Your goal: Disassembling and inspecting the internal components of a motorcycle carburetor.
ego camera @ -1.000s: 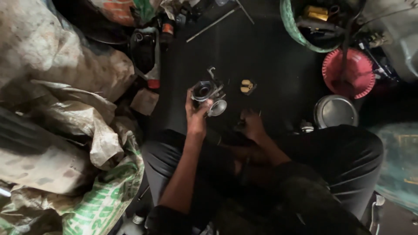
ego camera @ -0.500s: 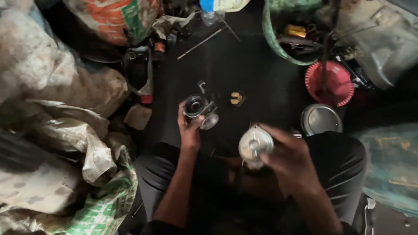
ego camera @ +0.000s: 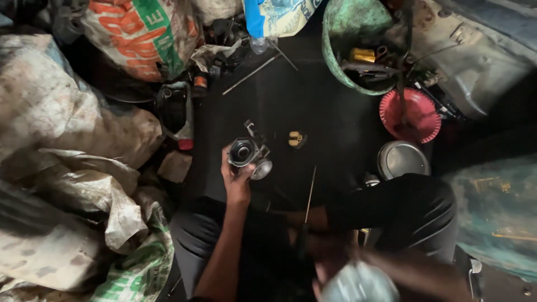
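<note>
Tools in green basin [ego camera: 335, 50] — left hand [ego camera: 236, 182] clasping carburettor [ego camera: 249, 154], right hand [ego camera: 335, 274] gripping blurred silvery cup [ego camera: 358, 282].

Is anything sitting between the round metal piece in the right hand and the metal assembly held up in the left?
Nothing solid blocks the way. The left hand grips the metal assembly above the dark floor. The right hand holds the blurred round metal piece low, near the lap. Between them lie only the person's knees and a thin rod.

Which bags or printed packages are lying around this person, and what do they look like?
Printed sack: top left, bulging, white with orange and green print.
Blue and white bag: top centre, crumpled, glossy.
Woven sack: bottom left, beside the knee, white with green print.
Plain dirty sacks: left side, greyish, piled.
No screens or signs are visible.
</note>
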